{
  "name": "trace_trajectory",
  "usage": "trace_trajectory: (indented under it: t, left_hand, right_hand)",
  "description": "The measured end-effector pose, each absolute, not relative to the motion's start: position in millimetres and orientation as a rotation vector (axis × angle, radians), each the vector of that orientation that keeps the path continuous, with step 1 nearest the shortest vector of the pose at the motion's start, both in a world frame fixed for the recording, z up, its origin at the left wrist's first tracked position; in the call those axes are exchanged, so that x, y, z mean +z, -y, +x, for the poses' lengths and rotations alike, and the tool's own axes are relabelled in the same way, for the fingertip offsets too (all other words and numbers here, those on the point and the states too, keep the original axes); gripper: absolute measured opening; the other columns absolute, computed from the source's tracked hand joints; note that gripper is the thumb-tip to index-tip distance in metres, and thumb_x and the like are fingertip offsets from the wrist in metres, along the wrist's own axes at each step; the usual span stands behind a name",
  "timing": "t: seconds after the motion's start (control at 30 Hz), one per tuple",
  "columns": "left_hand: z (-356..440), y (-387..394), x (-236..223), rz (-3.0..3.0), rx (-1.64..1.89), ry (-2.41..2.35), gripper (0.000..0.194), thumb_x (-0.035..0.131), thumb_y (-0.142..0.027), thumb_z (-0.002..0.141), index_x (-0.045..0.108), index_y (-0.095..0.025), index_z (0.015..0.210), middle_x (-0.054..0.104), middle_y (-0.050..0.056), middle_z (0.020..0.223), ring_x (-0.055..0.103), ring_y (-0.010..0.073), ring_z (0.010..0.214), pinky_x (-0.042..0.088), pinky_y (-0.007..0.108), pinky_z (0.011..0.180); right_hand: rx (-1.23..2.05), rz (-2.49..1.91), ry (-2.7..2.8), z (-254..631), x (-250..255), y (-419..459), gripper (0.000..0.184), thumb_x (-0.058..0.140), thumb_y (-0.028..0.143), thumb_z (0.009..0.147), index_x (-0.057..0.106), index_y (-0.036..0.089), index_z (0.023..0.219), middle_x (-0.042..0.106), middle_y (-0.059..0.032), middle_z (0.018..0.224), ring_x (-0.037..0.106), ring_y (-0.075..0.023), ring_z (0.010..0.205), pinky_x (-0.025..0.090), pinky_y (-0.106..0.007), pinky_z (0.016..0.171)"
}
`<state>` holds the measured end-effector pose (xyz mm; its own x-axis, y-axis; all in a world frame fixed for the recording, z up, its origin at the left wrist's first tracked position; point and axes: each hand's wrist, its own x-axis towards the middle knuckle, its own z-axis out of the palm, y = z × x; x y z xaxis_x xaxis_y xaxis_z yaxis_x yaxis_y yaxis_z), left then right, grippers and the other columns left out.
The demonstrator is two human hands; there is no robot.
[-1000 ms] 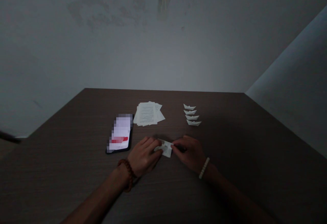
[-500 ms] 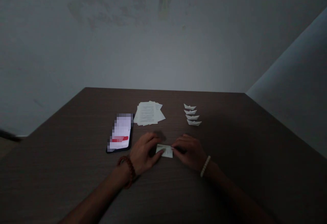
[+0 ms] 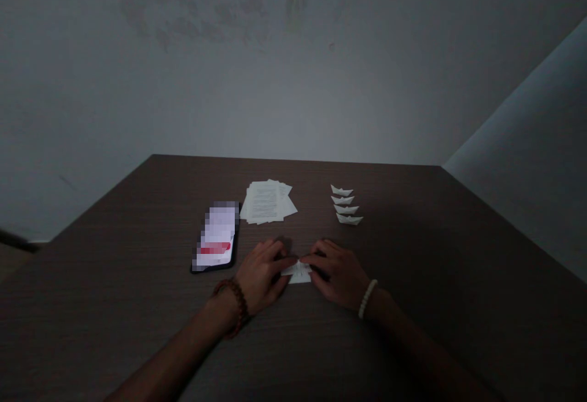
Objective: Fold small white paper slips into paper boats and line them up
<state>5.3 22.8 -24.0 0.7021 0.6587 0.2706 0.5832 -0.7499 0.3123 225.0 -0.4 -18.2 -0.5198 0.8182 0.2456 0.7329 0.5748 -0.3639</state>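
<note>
A small printed piece of paper (image 3: 299, 278) lies on the table between my hands, its upper corners folded in toward the middle. My left hand (image 3: 263, 272), with a brown bead bracelet on the wrist, grips the paper's left side, index finger on the fold and thumb at the lower edge. On the other side my right hand (image 3: 338, 272), wearing a pale bead bracelet, holds the right part the same way. Both index fingertips nearly meet at the paper's top. The fingers cover much of its upper part and sides.
A phone (image 3: 215, 237) with a lit, partly blurred screen lies left of my hands. Behind them is a loose stack of printed sheets (image 3: 266, 201). Several folded paper boats (image 3: 349, 219) stand in a column at the right. A wall borders the brown table's (image 3: 389, 178) far edge.
The paper lay flatter, as a rectangle, and now its upper corners are folded in. My left index finger has moved onto the fold, and my right has shifted inward to meet it.
</note>
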Motion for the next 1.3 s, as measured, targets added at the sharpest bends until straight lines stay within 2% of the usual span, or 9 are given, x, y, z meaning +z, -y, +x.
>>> trace_trajectory:
  t: [0.37, 1.1, 1.3]
  left_hand:
    - [7.7, -19.3, -13.1, 2.859, 0.441, -1.001, 0.032, 0.050, -0.020, 0.083, 0.060, -0.021, 0.113, 0.050, 0.009, 0.096, 0.045, 0.0252, 0.090, 0.041, 0.041, 0.076]
    - [6.0, -19.9, -15.0, 2.972, 0.422, -0.967, 0.031, 0.051, -0.021, 0.083, 0.059, -0.019, 0.113, 0.052, 0.011, 0.106, 0.045, 0.0268, 0.095, 0.041, 0.043, 0.082]
    - [8.3, -20.7, -13.2, 3.007, 0.363, -0.938, 0.035, 0.051, -0.020, 0.083, 0.057, -0.020, 0.117, 0.050, 0.012, 0.116, 0.045, 0.0283, 0.101, 0.040, 0.044, 0.085]
  right_hand:
    - [0.212, -1.229, 2.554, 223.7, -7.7, -2.0, 0.024, 0.056, 0.017, 0.081, 0.060, 0.022, 0.104, 0.052, -0.0058, 0.098, 0.047, -0.0198, 0.092, 0.040, -0.031, 0.075]
    - [0.076, -1.138, 2.590, 235.2, -7.0, -6.9, 0.010, 0.056, 0.020, 0.083, 0.063, 0.020, 0.091, 0.053, -0.0048, 0.089, 0.046, -0.0184, 0.084, 0.037, -0.029, 0.069]
    - [0.053, -1.148, 2.607, 233.8, -6.9, -6.1, 0.010, 0.056, 0.022, 0.083, 0.062, 0.020, 0.091, 0.054, -0.0055, 0.091, 0.046, -0.0192, 0.085, 0.037, -0.030, 0.070]
